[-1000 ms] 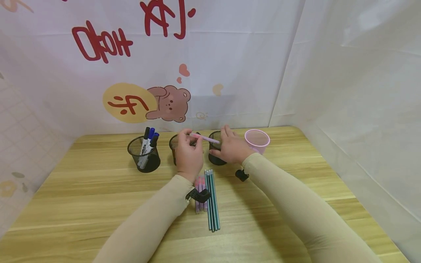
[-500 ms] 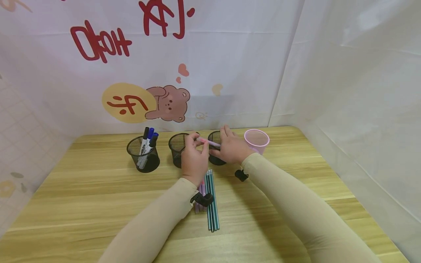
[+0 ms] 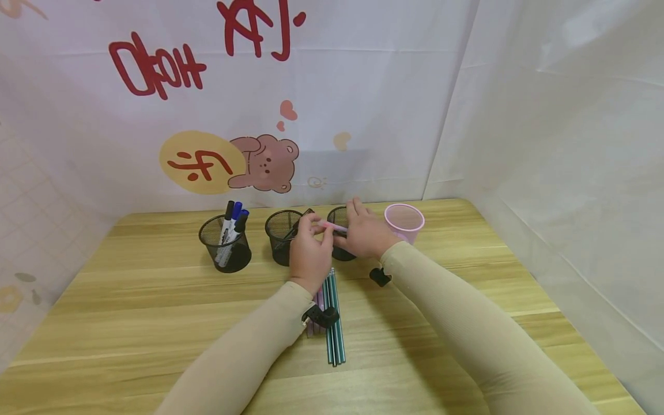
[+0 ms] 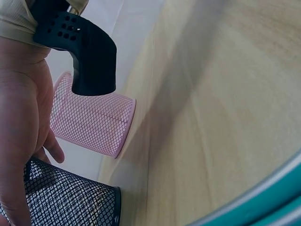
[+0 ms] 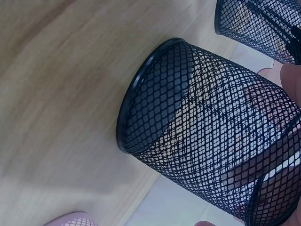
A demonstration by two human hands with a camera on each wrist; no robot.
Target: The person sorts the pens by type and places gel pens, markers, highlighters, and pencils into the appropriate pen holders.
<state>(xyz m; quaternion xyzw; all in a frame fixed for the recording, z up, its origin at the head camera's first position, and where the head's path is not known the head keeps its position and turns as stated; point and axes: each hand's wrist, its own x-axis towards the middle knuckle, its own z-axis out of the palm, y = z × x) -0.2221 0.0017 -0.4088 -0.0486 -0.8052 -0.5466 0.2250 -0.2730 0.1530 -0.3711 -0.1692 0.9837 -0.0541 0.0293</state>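
In the head view my left hand (image 3: 310, 259) pinches a lilac pen (image 3: 336, 227) with a pink band between thumb and fingertips. The pen lies nearly level at the rim of a black mesh pen cup, its far end reaching my other hand. That cup (image 5: 211, 127), with nothing seen inside but fingers, is held at the rim by my right hand (image 3: 370, 233), thumb on the near side. Under my left wrist lie several lilac pens (image 3: 317, 329), partly hidden. Beside them are several teal pencils (image 3: 336, 331) laid parallel.
At the left, a black mesh cup (image 3: 233, 258) holds several markers (image 3: 228, 233). Another black mesh cup (image 3: 277, 229) with a dark item in it stands behind my left hand. A pink mesh cup (image 3: 405, 230) stands right of my right hand. A printed curtain (image 3: 363, 115) rises behind the table.
My left hand has moved right and slightly down with the lilac pen, toward the black cup in my right hand. The right hand has stayed in place.
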